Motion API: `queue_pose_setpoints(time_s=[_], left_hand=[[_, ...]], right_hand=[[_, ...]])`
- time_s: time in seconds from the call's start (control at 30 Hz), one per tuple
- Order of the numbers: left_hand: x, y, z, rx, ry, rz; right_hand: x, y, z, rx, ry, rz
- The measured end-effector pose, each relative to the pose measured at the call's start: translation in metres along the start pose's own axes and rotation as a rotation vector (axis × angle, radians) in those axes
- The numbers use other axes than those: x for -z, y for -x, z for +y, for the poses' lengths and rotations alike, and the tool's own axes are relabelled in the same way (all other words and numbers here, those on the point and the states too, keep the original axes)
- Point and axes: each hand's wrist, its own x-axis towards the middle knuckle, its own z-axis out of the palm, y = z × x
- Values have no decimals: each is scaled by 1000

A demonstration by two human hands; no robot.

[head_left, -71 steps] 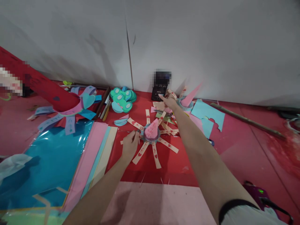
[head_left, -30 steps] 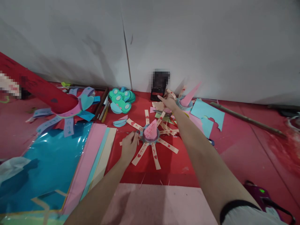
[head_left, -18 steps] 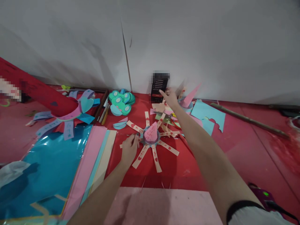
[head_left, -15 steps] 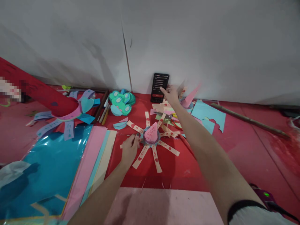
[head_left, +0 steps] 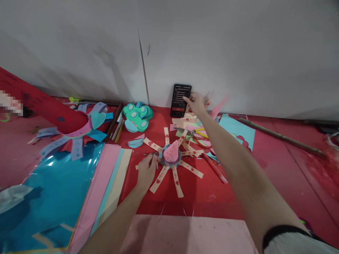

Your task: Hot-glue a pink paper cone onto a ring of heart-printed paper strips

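A paper craft (head_left: 171,155) lies on the red surface, with a pink cone in the middle and cream strips with red letters and hearts fanning out. My left hand (head_left: 147,169) is at its left side, fingers closed on a strip there, which it largely covers. A black phone (head_left: 180,102) with lit text on its screen leans against the wall. My right hand (head_left: 196,104) reaches to the phone, index finger stretched out at the screen's right part, the other fingers loosely bent and holding nothing.
Scissors (head_left: 202,133), paper scraps and a red pen (head_left: 215,169) lie right of the craft. Green paper shapes (head_left: 136,114) are piled left of the phone. Colored sheets (head_left: 106,176) lie at left, near a red column (head_left: 60,113) ringed with paper strips. A stick (head_left: 280,135) lies right.
My right hand has shifted slightly right, its fingertip still by the phone screen. More of the scissors and red pen now shows beside my forearm. My left hand has stayed on the paper craft.
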Motion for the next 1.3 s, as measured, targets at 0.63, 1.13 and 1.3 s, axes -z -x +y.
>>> queue_pose_setpoints(time_s=[0.63,1.13,1.3], left_hand=[[0,0,2,-6,4,-6],[0,0,2,-16,-15,0],[0,0,1,-18,-2,0]], right_hand=[[0,-5,6,-100,-164,-64],[1,-3,8,-79,-205,-51],[1,-1,8,-74,-195,-74]])
